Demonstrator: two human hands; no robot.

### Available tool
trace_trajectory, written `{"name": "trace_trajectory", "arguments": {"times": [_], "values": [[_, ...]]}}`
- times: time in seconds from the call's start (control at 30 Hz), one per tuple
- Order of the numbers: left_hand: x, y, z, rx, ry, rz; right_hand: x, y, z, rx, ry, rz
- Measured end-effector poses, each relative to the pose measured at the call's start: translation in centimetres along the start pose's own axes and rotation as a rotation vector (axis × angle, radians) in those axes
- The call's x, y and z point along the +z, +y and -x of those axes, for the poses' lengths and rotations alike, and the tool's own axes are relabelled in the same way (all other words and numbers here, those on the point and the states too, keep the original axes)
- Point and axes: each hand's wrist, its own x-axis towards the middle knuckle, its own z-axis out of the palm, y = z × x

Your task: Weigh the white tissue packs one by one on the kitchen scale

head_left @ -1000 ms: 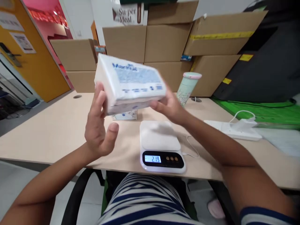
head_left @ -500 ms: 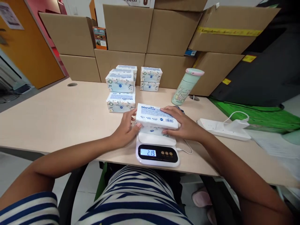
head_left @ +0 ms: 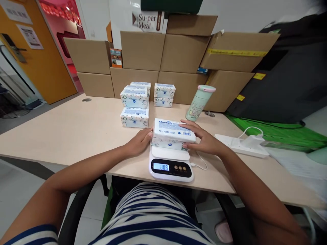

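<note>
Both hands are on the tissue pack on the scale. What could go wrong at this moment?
The left hand and right hand press on the tissue pack, so the scale reading of 883 is probably too high. The pack also overhangs the platform and might tip when released.

The wide bare stretch of table (head_left: pixel 63 132) at the left of the frame is free, from the near edge back to the cardboard boxes (head_left: pixel 143 51) that wall off the far side. Stacked tissue packs (head_left: pixel 135 107) block the middle, just behind the scale (head_left: pixel 170 163). To the right a bottle (head_left: pixel 199 102) stands upright, and a power strip (head_left: pixel 240 145) with its cable lies across the surface, leaving a narrow gap between.
</note>
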Motion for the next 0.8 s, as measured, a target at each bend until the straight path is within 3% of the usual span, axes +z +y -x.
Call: {"name": "trace_trajectory", "arguments": {"times": [0.2,0.47,0.53,0.63,0.8], "values": [[-0.2,-0.6,0.5,-0.196,0.027,-0.102,0.0,0.5,0.2,-0.001,-0.021,-0.105],[-0.9,-0.2,0.3,-0.329,0.14,-0.105,0.0,0.7,0.3,-0.003,-0.017,-0.24],[-1.2,-0.1,0.1,-0.355,0.16,-0.096,0.4,0.9,0.2,-0.026,0.051,-0.294],[-1.4,-0.2,-0.1,-0.359,0.177,-0.069,1.1,1.6,-0.1,-0.087,0.256,-0.292],[-1.1,-0.4,-0.2,-0.356,0.193,-0.014,1.6,3.1,-0.6,-0.227,0.612,0.019]]}}
